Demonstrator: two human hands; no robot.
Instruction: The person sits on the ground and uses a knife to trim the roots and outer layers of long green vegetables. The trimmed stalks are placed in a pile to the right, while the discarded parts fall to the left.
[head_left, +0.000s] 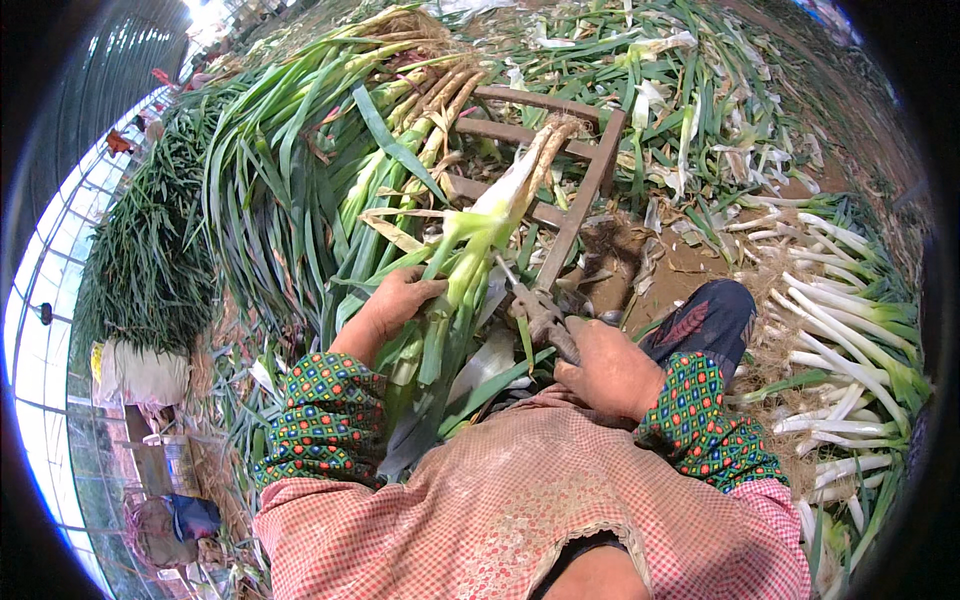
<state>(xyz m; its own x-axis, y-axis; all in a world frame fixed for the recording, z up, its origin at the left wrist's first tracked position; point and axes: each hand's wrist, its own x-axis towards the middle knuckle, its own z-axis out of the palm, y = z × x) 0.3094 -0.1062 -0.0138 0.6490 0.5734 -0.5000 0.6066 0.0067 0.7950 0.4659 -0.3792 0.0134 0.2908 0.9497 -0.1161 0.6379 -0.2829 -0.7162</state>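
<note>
In the middle, a couple of Welsh onion stalks (491, 210) lie across a brown slatted stand (583, 214), roots pointing away from me and leaves towards my lap. My left hand (397, 304) grips them around the green leaf bases, its fingers partly hidden behind the leaves. An air blow gun (541, 316) is in my right hand (611, 367), its thin metal nozzle aimed at the stalks where white turns to green. The nozzle tip is close to the leaves; whether it touches them I cannot tell. Beyond my left hand rests a heap of unpeeled onions (300, 165) with brown roots.
Peeled white onions (847, 315) lie in a row along the right. Stripped leaves and skins (697, 97) litter the ground beyond the stand. At left are a dark green leafy pile (161, 232), a white sack (146, 375) and a small seat-like object (154, 457). My knee (701, 326) juts up at right.
</note>
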